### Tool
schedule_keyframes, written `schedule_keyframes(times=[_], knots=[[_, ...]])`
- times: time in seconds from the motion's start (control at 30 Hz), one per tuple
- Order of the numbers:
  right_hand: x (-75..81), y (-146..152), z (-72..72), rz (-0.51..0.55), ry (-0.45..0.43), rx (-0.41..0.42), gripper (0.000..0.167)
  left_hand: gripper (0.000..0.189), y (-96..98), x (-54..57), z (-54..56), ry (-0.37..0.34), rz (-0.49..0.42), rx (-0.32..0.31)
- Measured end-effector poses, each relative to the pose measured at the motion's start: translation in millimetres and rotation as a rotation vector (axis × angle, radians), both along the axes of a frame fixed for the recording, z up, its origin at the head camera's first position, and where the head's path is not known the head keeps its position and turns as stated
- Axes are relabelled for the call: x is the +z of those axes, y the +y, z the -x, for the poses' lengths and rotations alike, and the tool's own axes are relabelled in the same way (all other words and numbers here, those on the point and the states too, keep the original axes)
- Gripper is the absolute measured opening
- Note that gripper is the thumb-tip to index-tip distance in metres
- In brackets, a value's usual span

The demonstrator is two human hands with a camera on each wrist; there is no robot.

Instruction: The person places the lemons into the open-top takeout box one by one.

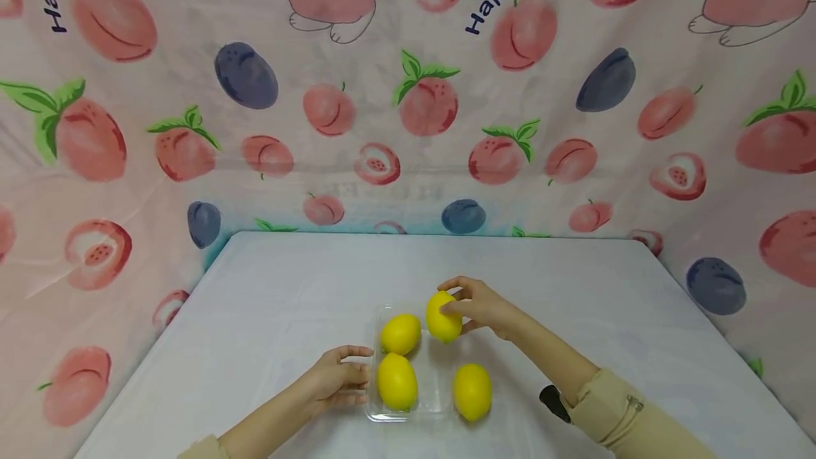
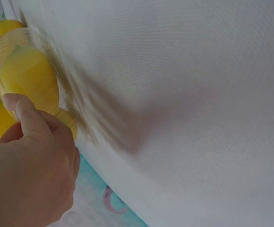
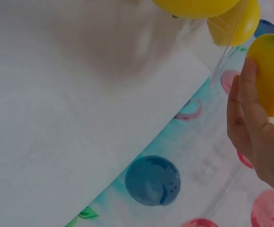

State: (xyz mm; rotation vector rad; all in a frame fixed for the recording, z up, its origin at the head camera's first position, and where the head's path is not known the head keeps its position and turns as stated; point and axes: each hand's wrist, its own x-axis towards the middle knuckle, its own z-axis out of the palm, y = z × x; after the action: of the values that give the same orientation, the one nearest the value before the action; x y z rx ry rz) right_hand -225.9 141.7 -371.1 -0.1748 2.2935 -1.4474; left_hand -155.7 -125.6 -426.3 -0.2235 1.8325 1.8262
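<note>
Head view: where is the held lemon (image 1: 440, 328)?

Above the far right part of a clear plastic tray (image 1: 436, 388), pinched between the thumb and fingers of a person's right hand (image 1: 478, 307). I cannot tell whether its underside touches the plastic.

And from the right wrist?

The same fruit sits at the frame's right edge, its small green tip uppermost, fingers laid along its side.

What does the tray hold?

Two more, lined up along its left side: a far lemon (image 1: 400, 334) and a near lemon (image 1: 397, 382), which appear to touch end to end.

Where is the left hand (image 1: 334, 377)?

Just outside the tray's left wall, fingers spread, tips reaching the side. The left wrist view shows it against the clear plastic, yellow fruit visible through the wall.

And the fourth fruit?

The loose lemon (image 1: 472, 392) lies on the white table (image 1: 287, 289), just beside the tray's near right edge.

What frames the scene?

Beige sleeves cover both forearms in part; at the right sleeve's cuff (image 1: 599, 392) shows a black object (image 1: 553, 402). Behind the table hangs a pale pink cloth (image 1: 357, 62), printed with peaches, dark blue fruit, pink animal figures and the word "Happy."
</note>
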Motion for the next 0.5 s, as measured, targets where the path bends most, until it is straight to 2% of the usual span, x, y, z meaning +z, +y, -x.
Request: schedule_keyframes(times=[0.3, 0.5], knots=[[0.5, -14.0, -0.8, -0.116, 0.116, 0.071, 0.042, 0.041, 0.9, 1.6, 0.4, -0.003, 0.002, 0.010], [3.3, -25.0, -3.7, -0.277, 0.249, 0.147, 0.036, 0.042, 1.2, 1.4, 0.5, -0.003, 0.009, 0.012]])
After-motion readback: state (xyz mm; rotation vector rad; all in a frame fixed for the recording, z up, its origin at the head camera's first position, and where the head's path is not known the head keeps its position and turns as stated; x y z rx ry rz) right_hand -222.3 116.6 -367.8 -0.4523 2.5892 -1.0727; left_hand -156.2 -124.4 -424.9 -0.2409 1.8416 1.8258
